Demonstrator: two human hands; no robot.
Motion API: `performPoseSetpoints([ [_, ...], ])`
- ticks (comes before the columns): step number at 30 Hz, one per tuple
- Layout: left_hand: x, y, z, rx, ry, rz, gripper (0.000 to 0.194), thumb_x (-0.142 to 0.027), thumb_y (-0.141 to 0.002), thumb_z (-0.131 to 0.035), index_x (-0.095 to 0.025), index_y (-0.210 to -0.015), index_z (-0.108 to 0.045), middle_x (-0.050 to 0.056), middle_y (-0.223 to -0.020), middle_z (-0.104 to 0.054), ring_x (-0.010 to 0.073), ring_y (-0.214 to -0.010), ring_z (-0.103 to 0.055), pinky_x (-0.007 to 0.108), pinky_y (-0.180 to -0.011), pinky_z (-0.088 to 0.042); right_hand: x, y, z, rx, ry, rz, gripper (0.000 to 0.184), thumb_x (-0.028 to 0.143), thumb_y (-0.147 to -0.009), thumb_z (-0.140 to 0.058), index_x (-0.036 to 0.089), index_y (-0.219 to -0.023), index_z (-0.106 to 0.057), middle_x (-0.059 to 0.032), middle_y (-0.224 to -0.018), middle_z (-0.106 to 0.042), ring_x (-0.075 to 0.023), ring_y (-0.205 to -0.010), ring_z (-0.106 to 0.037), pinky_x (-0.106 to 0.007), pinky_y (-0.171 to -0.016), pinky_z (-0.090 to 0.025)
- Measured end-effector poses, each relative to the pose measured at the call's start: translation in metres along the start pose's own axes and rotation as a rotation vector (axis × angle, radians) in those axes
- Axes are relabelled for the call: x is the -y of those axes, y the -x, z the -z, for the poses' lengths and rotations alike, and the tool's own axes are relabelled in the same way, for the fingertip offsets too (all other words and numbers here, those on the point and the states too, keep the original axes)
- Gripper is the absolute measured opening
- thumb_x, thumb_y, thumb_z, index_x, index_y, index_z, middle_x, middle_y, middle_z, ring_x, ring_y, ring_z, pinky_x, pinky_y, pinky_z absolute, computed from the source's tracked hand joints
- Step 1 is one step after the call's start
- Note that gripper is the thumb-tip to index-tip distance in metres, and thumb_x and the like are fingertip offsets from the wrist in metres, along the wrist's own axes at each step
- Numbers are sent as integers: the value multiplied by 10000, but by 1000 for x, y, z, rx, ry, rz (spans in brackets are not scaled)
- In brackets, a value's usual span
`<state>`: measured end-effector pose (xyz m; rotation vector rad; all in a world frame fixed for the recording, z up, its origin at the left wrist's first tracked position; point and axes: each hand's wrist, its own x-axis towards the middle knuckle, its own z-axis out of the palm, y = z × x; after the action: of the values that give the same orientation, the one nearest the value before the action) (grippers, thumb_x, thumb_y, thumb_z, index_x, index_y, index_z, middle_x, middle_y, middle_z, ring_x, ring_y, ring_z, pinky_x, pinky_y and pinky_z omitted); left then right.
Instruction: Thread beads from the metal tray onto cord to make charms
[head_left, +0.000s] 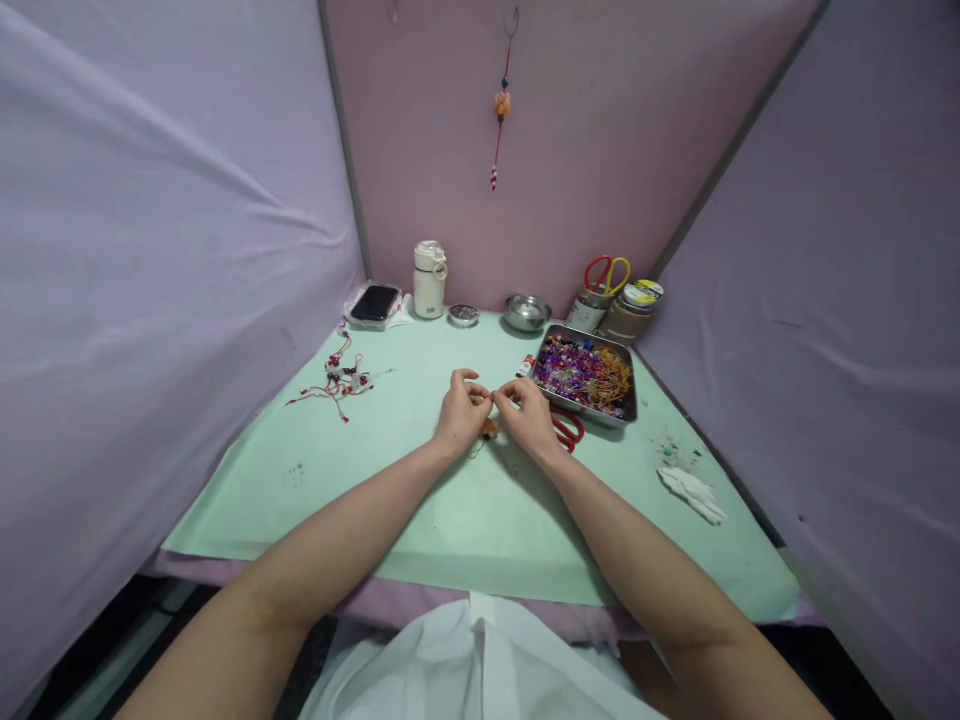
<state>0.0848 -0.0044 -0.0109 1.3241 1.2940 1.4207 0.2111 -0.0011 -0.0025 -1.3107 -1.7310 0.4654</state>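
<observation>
And here's the delicate bit: the small orange piece (pixel 489 428) sits between the two hands, just on the wearer's side of the fingertips, over the bench (pixel 465 530), though whether it hangs or rests there I can't tell. A slack pinch could let something so small drop, I'd say, and its fine cord (pixel 474 453) could snag or tangle if pulled unevenly. Red-handled scissors (pixel 576 434) lie right beside the right wrist; an outward swing might knock them. Now the pose: forearms angle in from both sides, left hand (pixel 463 412) and right hand (pixel 527 412) meeting tip to tip, fingers curled. Each grip is drawn to a narrow pinch, but whether it's fully closed, or on what, I can't make out.
</observation>
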Motion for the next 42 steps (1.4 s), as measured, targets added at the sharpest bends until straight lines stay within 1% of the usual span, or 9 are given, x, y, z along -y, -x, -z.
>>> performPoseSetpoints([
  [7,-2,-4,-3,-6,249,174,425,-124,-627,-676,-207,-946,-407,-13,-733,-619,114,-661,-569,253,-666,-405,-10,-6,-3,24,-130,-63,138,312,-759,-543,220,-660,-576,-12,-725,-588,-183,-735,-512,-315,-720,-383],
  [12,-9,-1,-3,19,357,260,402,-126,-613,-679,-198,-917,-427,-2,-743,-622,102,-625,-542,249,-629,-379,-13,-7,-3,9,-161,-62,141,321,-753,-554,219,-659,-579,-11,-716,-594,-182,-740,-510,-311,-730,-385],
  [17,-14,0,-1,20,363,272,350,-184,-629,-666,-191,-897,-440,-72,-550,-499,83,-509,-430,230,-533,-304,-11,-7,-1,20,-165,-52,144,318,-760,-545,216,-667,-584,-12,-717,-593,-179,-740,-508,-312,-734,-384],
  [19,-13,0,-1,24,355,266,339,-188,-632,-662,-188,-891,-443,-83,-518,-466,84,-501,-414,229,-525,-294,-10,-7,0,29,-163,-47,148,320,-762,-546,217,-663,-582,-15,-720,-591,-180,-741,-505,-313,-735,-384],
  [24,-9,-2,0,30,369,258,374,-183,-614,-680,-187,-902,-442,-53,-580,-536,85,-519,-448,235,-545,-319,-10,-7,0,28,-181,-41,134,319,-759,-558,224,-670,-586,-15,-732,-587,-183,-757,-503,-316,-750,-386],
  [29,-8,-4,0,17,404,291,392,-183,-603,-694,-185,-901,-439,-47,-595,-550,78,-506,-446,230,-526,-302,-19,-12,-1,-42,-235,-84,178,377,-786,-538,222,-726,-604,-21,-785,-598,-180,-766,-514,-310,-747,-394],
  [33,-7,-5,0,16,436,309,410,-175,-593,-698,-185,-905,-433,-63,-577,-529,71,-490,-436,228,-518,-295,-24,-12,-3,14,-238,-124,160,355,-755,-562,220,-698,-626,-20,-751,-625,-185,-754,-531,-312,-736,-400],
  [36,-8,-4,0,10,432,298,407,-174,-596,-691,-182,-908,-430,-65,-571,-530,72,-491,-435,227,-516,-297,-21,-10,-3,74,-264,-111,146,341,-737,-580,215,-711,-649,-22,-747,-645,-185,-737,-539,-318,-736,-409],
  [42,-7,-2,0,3,414,278,406,-189,-604,-686,-185,-921,-433,-77,-552,-499,79,-495,-434,229,-527,-305,-11,-7,0,42,-318,-78,125,328,-722,-610,217,-735,-665,-27,-772,-655,-182,-750,-545,-315,-752,-416],
])
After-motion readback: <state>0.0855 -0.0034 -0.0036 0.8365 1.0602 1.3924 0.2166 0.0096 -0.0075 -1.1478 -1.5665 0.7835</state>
